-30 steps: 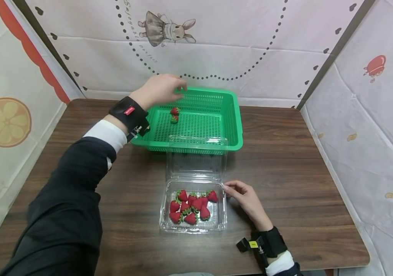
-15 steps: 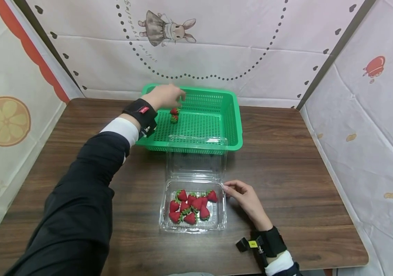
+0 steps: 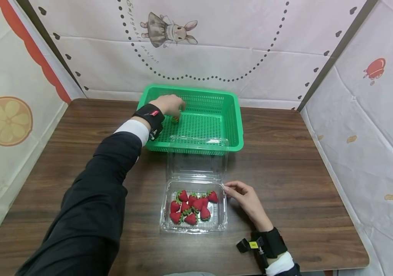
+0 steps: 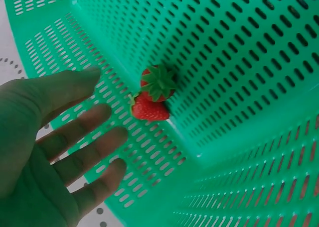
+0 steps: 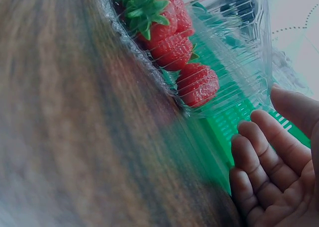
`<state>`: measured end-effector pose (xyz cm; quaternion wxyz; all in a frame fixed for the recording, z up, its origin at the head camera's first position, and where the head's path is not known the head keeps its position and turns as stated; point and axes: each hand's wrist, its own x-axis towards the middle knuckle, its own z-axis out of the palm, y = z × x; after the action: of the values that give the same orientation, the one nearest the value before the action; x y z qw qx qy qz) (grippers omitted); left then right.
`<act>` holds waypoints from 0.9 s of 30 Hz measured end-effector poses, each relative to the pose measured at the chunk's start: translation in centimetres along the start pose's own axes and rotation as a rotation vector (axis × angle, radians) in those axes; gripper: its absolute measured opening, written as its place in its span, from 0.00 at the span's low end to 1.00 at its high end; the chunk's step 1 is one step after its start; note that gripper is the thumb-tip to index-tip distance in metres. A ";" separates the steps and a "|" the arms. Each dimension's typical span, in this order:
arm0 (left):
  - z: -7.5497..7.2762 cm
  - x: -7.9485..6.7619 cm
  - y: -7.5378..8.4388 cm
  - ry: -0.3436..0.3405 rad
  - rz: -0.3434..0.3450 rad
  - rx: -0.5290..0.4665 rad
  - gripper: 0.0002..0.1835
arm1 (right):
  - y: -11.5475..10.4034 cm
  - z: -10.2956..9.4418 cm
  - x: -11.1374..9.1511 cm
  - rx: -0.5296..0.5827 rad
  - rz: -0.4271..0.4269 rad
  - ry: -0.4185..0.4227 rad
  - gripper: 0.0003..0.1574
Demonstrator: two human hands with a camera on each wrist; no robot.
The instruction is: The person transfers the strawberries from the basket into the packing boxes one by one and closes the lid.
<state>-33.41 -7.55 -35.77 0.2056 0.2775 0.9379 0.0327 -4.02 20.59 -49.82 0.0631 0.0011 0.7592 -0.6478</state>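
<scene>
My left hand (image 3: pixel 169 104) reaches into the green plastic basket (image 3: pixel 232 115). In the left wrist view its loosely bent fingers (image 4: pixel 89 152) hold nothing and stand apart from two strawberries. One strawberry (image 4: pixel 158 82) leans against the other strawberry (image 4: pixel 148 109) on the basket's perforated floor. In the head view the hand hides most of this pair. Nearer the body lies an open clear plastic clamshell box (image 3: pixel 163 214), with several strawberries (image 3: pixel 191 218) in its base. My right hand (image 3: pixel 248 199) pinches the rim at the box's far right corner between thumb and forefinger.
The clamshell's raised lid (image 3: pixel 196 163) tilts back and overlaps the basket's near wall. Everything stands on a brown wooden table (image 3: pixel 286 165). Printed white cloth panels (image 3: pixel 217 34) enclose its back and sides.
My left hand has moved down and slightly right, lower into the basket, and now covers one strawberry in the head view. The right hand and the clamshell box have stayed put.
</scene>
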 end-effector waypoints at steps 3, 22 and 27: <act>0.3 0.2 0.0 -0.029 -0.015 -0.015 0.26 | 0.1 0.0 0.0 0.002 0.007 0.005 0.15; 3.1 2.4 -0.9 -0.040 -0.081 0.029 0.14 | 0.0 -0.1 0.0 0.003 0.021 -0.001 0.16; 3.7 2.7 -1.0 -0.013 -0.091 0.054 0.08 | 0.0 0.0 0.0 0.002 0.016 -0.004 0.17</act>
<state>-34.47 -7.16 -40.26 0.2055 0.2403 0.9487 -0.0037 -4.03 20.64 -49.87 0.0698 0.0058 0.7585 -0.6479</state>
